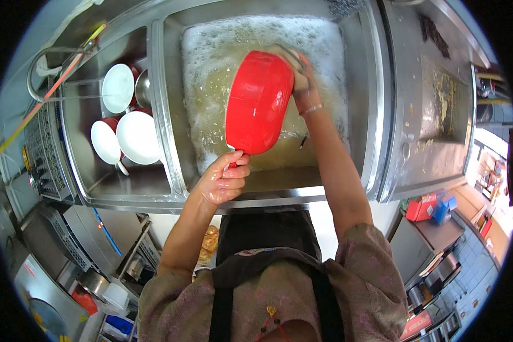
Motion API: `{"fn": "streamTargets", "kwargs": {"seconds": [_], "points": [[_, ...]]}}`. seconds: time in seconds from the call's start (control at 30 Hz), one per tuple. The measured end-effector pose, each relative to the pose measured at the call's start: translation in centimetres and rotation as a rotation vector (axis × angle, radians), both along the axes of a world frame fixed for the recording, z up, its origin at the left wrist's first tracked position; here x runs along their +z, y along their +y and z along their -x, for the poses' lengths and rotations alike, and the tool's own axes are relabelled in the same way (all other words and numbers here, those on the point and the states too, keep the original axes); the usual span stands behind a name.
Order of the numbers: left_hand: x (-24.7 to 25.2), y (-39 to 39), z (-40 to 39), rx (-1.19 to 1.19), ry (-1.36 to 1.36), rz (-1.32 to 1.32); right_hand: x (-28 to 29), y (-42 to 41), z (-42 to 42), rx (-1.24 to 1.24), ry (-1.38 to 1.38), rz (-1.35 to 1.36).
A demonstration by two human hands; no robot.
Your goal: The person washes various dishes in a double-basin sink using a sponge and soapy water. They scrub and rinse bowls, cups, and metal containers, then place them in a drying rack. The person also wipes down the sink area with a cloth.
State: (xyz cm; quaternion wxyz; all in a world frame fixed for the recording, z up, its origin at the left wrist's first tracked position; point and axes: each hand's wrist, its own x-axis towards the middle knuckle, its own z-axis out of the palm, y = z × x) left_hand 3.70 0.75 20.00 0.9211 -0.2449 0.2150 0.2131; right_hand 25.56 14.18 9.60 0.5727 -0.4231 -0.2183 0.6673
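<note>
A red saucepan is tilted on its side above the soapy water in the middle sink basin. My left hand is wet and closed around its short handle, close to the pan's body. At the far right side of the pan, my right hand presses a blurred grey-beige scrubbing pad against the outer surface. The pan hides part of the pad, and its inside faces away from me.
In the left basin stand several white-lined pans and a metal bowl. A yellow and red hose crosses the basin's left edge. On the right, a steel counter has a recessed drain with food scraps and a spoon.
</note>
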Motion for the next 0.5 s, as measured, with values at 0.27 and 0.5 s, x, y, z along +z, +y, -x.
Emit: {"fn": "streamTargets", "kwargs": {"seconds": [0.27, 0.5], "points": [[-0.4, 2.4, 0.1, 0.180, -0.055, -0.060, 5.9, -6.7, 7.7, -0.042, -0.648, -0.354], [3.3, -0.7, 7.0, 0.259, -0.442, -0.187, 3.9, -1.8, 5.8, 0.012, -0.264, 0.074]]}}
